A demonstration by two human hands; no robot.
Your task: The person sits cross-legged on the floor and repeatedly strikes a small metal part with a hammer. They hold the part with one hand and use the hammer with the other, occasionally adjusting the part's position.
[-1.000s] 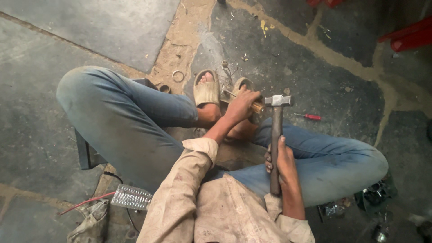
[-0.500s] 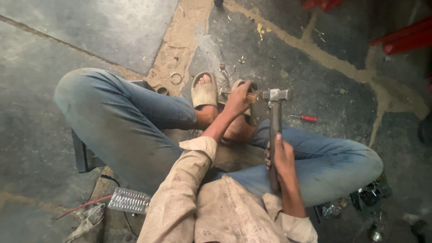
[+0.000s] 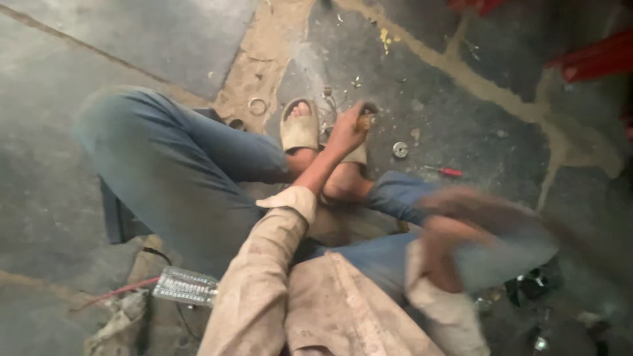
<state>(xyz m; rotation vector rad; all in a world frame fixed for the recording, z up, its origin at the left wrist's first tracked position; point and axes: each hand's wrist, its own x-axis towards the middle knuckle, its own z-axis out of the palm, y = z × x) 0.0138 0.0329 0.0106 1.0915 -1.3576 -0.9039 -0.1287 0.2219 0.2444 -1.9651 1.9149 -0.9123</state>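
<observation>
Brass-coloured, the small metal piece (image 3: 366,121) sits pinched in your left hand (image 3: 346,132) by the sandals (image 3: 300,128), at twelve o'clock from your knees. Your right hand (image 3: 440,254) has dropped from its upright hold half a second ago to four o'clock. Its smeared streak hides the hammer (image 3: 488,211) and its grip, so I cannot tell if it stays clamped.

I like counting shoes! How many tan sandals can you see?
2. One tan rubber sandal is on the foot beside the left hand; the other sandal is mostly hidden under that hand.
</observation>
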